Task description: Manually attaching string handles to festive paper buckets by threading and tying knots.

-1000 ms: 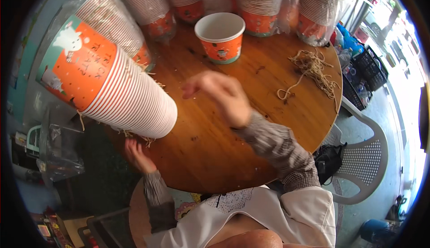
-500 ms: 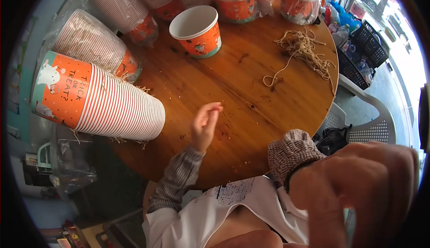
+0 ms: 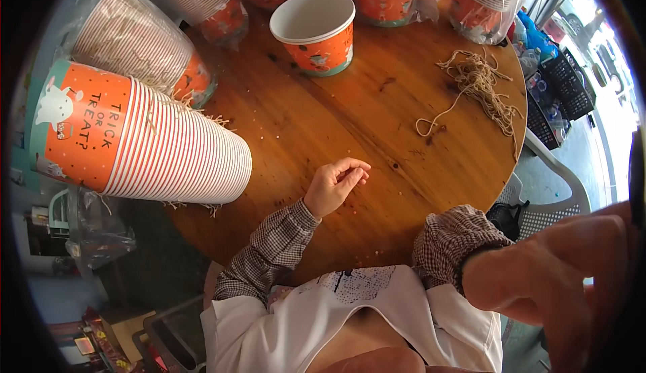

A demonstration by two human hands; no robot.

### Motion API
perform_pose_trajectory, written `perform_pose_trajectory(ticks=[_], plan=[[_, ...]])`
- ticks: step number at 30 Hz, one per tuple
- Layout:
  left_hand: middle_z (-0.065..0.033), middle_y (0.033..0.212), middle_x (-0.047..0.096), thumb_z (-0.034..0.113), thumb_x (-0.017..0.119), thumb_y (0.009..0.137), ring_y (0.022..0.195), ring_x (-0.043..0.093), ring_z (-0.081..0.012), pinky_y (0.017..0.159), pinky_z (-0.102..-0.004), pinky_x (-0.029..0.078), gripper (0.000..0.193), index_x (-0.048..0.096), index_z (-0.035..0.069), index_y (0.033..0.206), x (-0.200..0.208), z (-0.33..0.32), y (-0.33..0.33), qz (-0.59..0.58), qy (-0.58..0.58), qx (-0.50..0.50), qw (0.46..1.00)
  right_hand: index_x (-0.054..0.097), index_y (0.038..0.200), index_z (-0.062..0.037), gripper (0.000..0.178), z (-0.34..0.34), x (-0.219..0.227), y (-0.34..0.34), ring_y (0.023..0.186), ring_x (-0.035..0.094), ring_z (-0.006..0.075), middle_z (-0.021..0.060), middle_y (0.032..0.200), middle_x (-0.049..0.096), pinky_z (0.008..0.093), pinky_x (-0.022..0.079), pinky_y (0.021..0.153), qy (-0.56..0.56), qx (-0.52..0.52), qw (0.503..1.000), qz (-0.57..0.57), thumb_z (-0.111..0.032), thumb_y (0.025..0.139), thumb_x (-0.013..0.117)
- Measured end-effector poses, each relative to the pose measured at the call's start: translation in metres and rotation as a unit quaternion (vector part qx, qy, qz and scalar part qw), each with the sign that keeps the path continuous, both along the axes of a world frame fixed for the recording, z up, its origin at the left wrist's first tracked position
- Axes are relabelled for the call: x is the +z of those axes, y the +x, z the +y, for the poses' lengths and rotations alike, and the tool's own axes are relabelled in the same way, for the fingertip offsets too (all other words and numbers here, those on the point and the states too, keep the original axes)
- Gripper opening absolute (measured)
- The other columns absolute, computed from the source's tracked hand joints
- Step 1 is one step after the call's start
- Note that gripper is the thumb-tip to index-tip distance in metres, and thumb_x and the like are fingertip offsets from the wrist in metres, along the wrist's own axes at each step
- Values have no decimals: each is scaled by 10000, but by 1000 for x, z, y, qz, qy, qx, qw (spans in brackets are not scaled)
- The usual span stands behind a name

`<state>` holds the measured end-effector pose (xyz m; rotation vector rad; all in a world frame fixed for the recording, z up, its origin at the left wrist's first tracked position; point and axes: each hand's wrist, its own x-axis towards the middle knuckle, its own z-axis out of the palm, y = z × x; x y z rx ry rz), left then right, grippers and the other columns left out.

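Observation:
My left hand [image 3: 336,184] hovers over or rests on the middle of the wooden table, its fingers loosely curled together and nothing visible in them. Large and close to the camera, my right hand [image 3: 548,265] is lifted at the lower right; its fingertips run off into the dark rim, so what they do is hidden. To the left of my left hand lies a long stack of orange and white paper cups [image 3: 178,141] on its side, with straw-like strands around it. A single paper cup or nested few [image 3: 316,46] stands upright beyond my hands.
Plastic-wrapped cup stacks [image 3: 145,43] line the table's far and left sides. A tangle of beige string [image 3: 478,83] lies near the right edge of the round table [image 3: 377,124]. Past it are a grey plastic chair [image 3: 562,178] and black crates [image 3: 568,80] with bottles.
My right hand has shifted toward the right rim. My left hand sits a little further right with its fingers curled. The whole view has shifted slightly; the cups and string look undisturbed.

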<state>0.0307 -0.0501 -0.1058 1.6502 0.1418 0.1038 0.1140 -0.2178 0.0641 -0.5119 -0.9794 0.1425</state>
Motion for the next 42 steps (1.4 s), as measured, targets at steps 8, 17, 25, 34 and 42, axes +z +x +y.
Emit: perform_pose_trajectory(ticks=[8,17,25,34,42], plan=[[-54,891,668,120,543,965,822,640,-95,751,-221,535,197,633,-23,1066,-2,2,2,1,-4,-19,1000,606,943,-26,191,0,-5,-8,699,602,178,81,853,637,362,430,751,-20,-20,1000,2,-160,948,470],[-53,893,673,118,546,963,829,640,-91,752,-220,534,194,633,-18,1071,0,4,1,6,18,-22,1000,610,978,-7,153,-5,-8,-9,685,606,166,76,868,641,325,449,682,-44,-59,997,7,-102,934,498],[-52,897,674,120,548,964,828,641,-91,759,-223,536,192,634,-14,1071,-1,6,-1,7,15,-21,1000,613,1009,9,139,-7,-14,-6,674,609,156,72,881,645,292,466,620,-61,-87,994,16,-51,921,523],[-54,888,674,114,538,965,821,644,-97,748,-227,539,190,633,-15,1066,-4,12,-7,9,26,-11,1000,617,1044,28,153,66,16,45,660,612,144,67,897,649,255,484,551,-66,-130,989,-11,7,907,551],[-59,851,647,125,521,975,757,623,-106,709,-243,535,204,612,-33,1066,-6,1,10,-7,-7,-8,1000,685,918,-107,162,162,-80,146,849,649,329,96,957,661,435,529,710,-488,-441,674,-335,-220,858,586]])
